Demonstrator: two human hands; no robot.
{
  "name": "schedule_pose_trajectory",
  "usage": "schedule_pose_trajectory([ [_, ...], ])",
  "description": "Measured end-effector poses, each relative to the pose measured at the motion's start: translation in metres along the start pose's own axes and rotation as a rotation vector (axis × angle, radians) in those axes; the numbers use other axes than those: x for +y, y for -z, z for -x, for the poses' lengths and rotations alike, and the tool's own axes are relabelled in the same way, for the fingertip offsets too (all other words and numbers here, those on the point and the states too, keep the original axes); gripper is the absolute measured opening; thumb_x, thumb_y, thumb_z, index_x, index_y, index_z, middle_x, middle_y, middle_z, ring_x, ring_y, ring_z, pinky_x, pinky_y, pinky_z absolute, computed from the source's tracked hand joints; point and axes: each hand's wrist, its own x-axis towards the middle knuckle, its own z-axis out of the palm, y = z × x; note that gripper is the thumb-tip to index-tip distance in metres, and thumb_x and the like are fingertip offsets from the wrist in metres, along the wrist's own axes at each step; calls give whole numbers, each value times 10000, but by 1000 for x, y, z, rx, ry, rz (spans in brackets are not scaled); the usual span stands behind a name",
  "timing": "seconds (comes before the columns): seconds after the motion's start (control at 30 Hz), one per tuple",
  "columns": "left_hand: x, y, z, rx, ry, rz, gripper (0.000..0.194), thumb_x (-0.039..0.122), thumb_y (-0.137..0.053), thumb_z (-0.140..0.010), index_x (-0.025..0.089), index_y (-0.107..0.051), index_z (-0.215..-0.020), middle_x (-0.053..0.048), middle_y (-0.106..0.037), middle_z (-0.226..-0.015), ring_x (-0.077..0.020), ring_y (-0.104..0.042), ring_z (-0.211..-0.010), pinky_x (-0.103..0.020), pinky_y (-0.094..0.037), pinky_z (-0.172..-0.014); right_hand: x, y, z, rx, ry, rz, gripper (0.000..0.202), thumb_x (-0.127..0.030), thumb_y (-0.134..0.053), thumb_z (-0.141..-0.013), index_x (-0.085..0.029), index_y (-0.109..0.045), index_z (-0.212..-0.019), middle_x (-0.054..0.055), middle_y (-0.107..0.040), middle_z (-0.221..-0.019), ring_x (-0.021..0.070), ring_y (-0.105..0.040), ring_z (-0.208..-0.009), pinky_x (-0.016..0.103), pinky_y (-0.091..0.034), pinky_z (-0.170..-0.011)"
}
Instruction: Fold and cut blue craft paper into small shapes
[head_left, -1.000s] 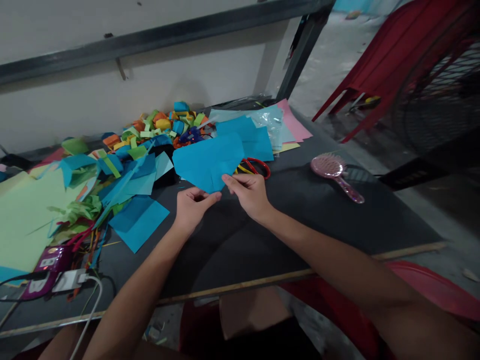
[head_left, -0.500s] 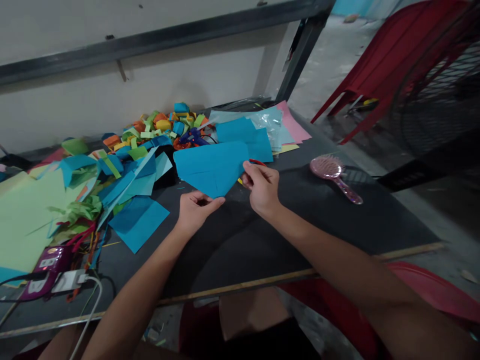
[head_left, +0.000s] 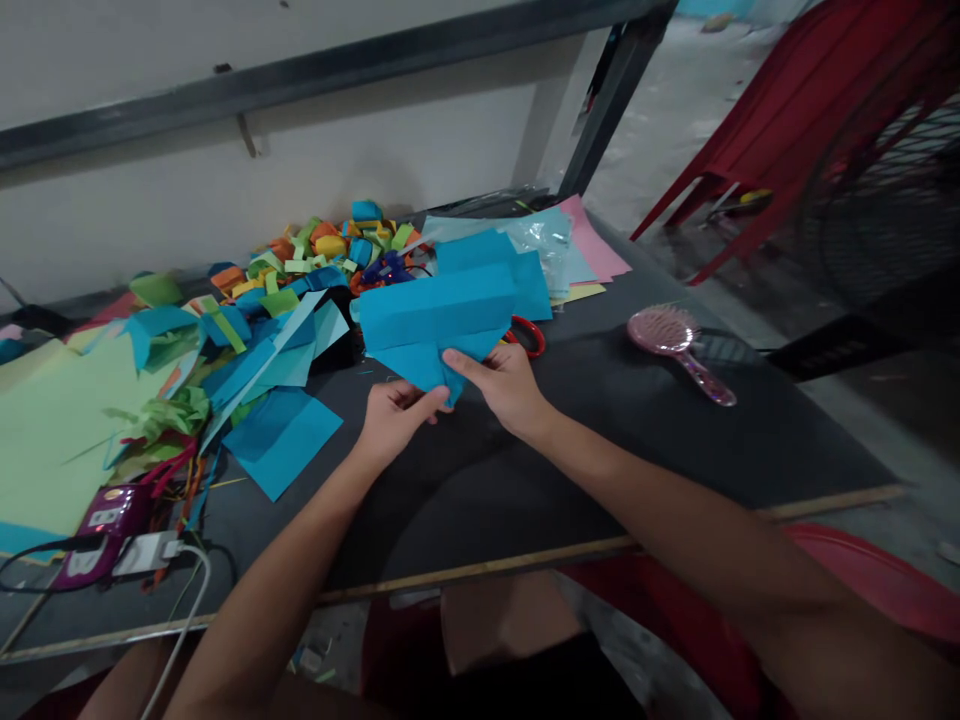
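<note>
Both hands pinch the blue paper above the surface: the left hand has thumb and fingers closed at its bottom point, and the right hand grips just beside, thumb on the near face. Red-handled scissors lie just behind the right hand, and the hairbrush rests farther to its right. A blue sheet lies left of the left hand.

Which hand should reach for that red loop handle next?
Right, I'd say: the right hand is close to the red loop handle, while the left hand is farther off. Both hold the blue paper, so the left could hold it alone.
</note>
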Motion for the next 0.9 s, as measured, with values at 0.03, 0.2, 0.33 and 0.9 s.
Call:
schedule_pose_trajectory([
  [0.03, 1, 1, -1, 6, 2, 38, 445, 546, -672, -754, 172, -655, -513, -54, -644, -518, -134, -587, -507, -263, -459, -540, 0, 0, 1, 43, 19, -20, 413, -632, -696, -706, -227, -621, -676, 33, -610, -669, 229, -615, -790, 349, -499, -642],
  [0.2, 8, 5, -4, 170, -11, 43, 421, 526, -717, -714, 173, -641, -497, -42, -635, -503, -121, -567, -485, -255, -450, -532, -1, 0, 2, 114, 52, -18, 383, -582, -736, -688, -216, -629, -650, 30, -601, -651, 229, -606, -764, 334, -479, -592],
  [0.33, 6, 5, -4, 215, -17, -26, 390, 479, -717, -731, 173, -651, -498, -35, -631, -491, -110, -550, -465, -249, -439, -519, -1, 0, 4, 124, 80, 31, 364, -537, -731, -715, -208, -608, -616, 23, -577, -630, 191, -570, -689, 310, -447, -560],
  [0.9, 0, 3, -2, 259, -90, -124, 367, 454, -699, -766, 184, -672, -519, -32, -664, -528, -123, -600, -494, -240, -473, -526, -9, -3, 9, 160, 137, 125, 522, -531, -679, -762, -211, -393, -465, -35, -358, -483, 101, -325, -486, 281, -301, -471],
])
